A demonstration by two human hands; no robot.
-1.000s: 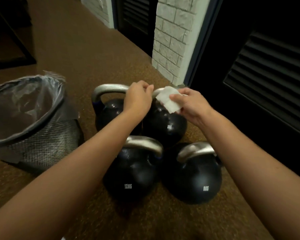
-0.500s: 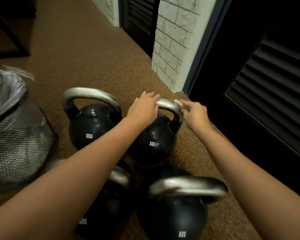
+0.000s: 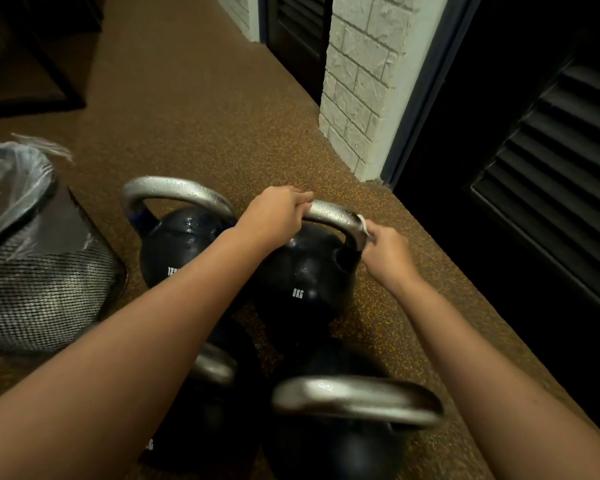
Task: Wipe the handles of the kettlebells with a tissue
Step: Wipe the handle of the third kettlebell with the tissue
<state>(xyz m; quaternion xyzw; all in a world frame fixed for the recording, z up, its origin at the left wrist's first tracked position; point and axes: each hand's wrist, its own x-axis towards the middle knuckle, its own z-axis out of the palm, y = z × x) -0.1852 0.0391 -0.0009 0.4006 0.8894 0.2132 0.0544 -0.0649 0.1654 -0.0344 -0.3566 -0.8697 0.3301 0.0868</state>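
The white tissue is pinched in the right hand, pressed against the right bend of the 8KG kettlebell's handle, only a sliver showing past the fingers. The left hand grips the handle's left end, fingers curled over it. Since a second ago the tissue has slid from the handle's top down its right side, now mostly hidden.

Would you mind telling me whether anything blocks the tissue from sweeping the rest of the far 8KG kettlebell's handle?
Yes: the left hand grips the left end of that handle. The right hand pinches the tissue at the right bend, and the silver stretch between the hands is bare.
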